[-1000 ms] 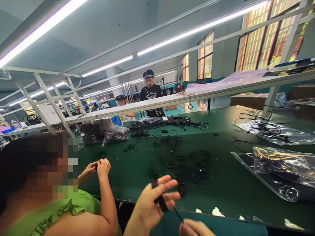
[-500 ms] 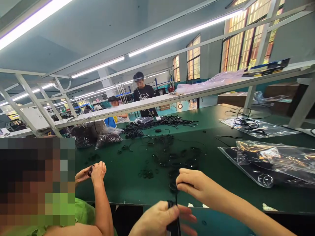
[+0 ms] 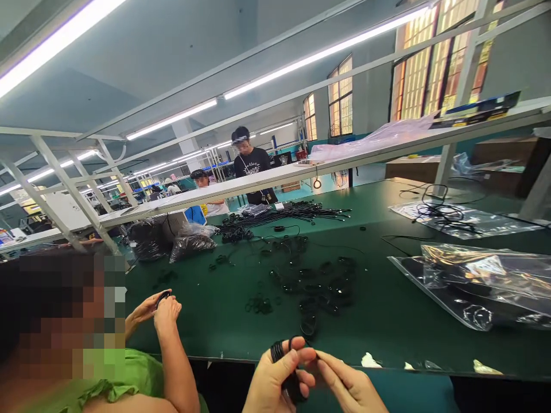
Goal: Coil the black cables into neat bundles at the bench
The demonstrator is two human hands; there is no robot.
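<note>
R grip (image 3: 352, 383) now dropped nr L grip (image 3: 272, 378); both hold blk cable (image 3: 276, 351).

The tabletop (image 3: 224, 321) is a deep, plain green. The coiled cable (image 3: 276, 351) at its near edge is black, as are the loops (image 3: 338, 285) scattered over its middle. On its right, a clear bag (image 3: 477, 287) shows black contents. Above it, the white shelf (image 3: 253, 181) carries a pale pink sheet (image 3: 379, 137). At its near left, a co-worker's top (image 3: 144, 373) is bright green; beyond it, a black shirt (image 3: 256, 163) bears a pale print.
</note>
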